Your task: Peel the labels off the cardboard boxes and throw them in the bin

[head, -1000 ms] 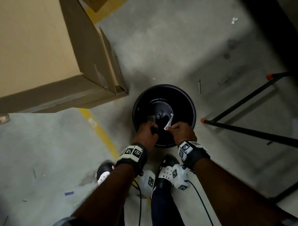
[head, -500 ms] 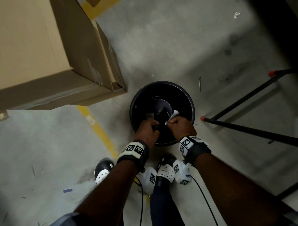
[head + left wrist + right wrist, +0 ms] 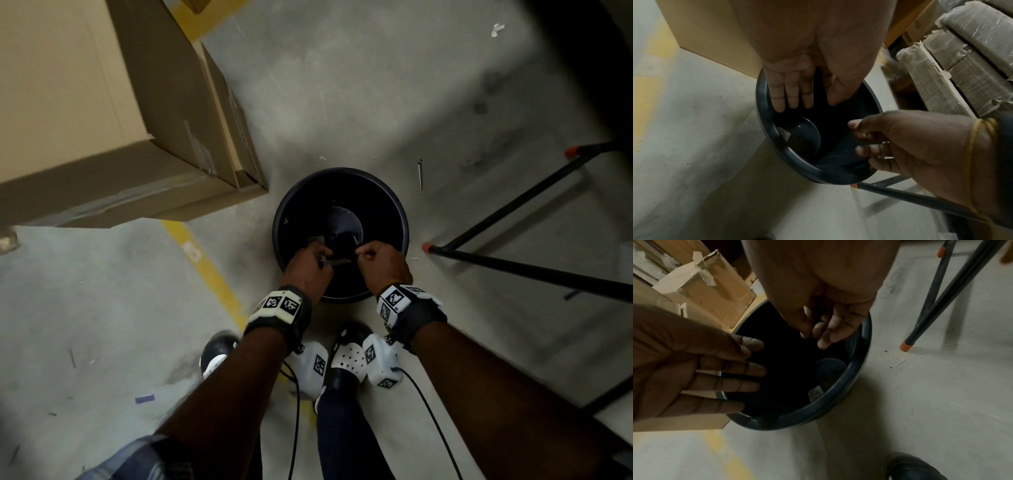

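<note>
Both hands are hovering over the mouth of the black bin (image 3: 394, 205), just apart from each other. The left hand (image 3: 797, 78) is holding its fingers straight and empty. The right hand (image 3: 830, 321) is hanging with loosely curled fingers, and the white label scrap it was pinching half a second ago is gone from them. Below the hands, a printed label (image 3: 815, 395) is lying against the bin's inner wall near the bottom, so the drop looks done. Beyond the left hand, the large cardboard box (image 3: 102, 102) is standing on the concrete floor (image 3: 342, 85), probably next for peeling.
</note>
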Demonstrator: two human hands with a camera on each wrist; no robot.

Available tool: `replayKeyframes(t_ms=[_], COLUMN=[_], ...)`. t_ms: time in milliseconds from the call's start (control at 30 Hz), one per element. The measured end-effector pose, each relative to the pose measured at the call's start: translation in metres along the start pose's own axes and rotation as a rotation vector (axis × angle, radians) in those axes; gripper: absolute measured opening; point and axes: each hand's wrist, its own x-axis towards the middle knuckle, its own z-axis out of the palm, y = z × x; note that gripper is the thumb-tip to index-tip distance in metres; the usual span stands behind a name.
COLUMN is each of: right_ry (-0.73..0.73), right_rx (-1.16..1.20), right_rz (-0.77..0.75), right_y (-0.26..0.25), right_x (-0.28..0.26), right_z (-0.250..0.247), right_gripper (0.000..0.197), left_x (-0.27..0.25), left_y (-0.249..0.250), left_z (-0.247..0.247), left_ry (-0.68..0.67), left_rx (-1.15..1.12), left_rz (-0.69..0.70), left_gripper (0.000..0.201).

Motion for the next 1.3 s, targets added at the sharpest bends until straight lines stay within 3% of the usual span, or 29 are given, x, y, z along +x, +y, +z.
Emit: replayKeyframes(t_ms=[300, 600, 800, 967, 1133, 1300], right_ry=[0.032, 0.105, 0.248, 0.389, 0.551, 0.74], right_rx=[0.038, 0.158, 0.282, 0.386, 0.458, 0.51], right_rz=[0.006, -0.047, 0.005, 0.053, 0.151, 0.393], right_y=[-0.006, -0.088, -0.117, -0.116, -0.088, -0.036], right_x=[-0.056, -0.202, -0.34, -0.451, -0.561, -0.671], right_z=[-0.029, -0.101, -0.149, -0.173, -0.195, -0.198], right_gripper=[0.01, 0.012, 0.008, 0.009, 0.006, 0.009], left_x=[-0.05, -0.166, -0.29, -0.383, -0.466, -0.556], left_y=[0.024, 0.127, 0.193, 0.229, 0.244, 0.251], left_z=[-0.044, -0.134, -0.197, -0.221, -0.21, -0.169], left_ry=[0.01, -0.075, -0.191, -0.283, -0.43, -0.608], left_rx=[0.037, 0.14, 0.304, 0.441, 0.511, 0.636], left_rz=[0.023, 0.19, 0.381, 0.588, 0.83, 1.091], left_gripper=[0.025, 0.018, 0.021, 0.027, 0.024, 0.027])
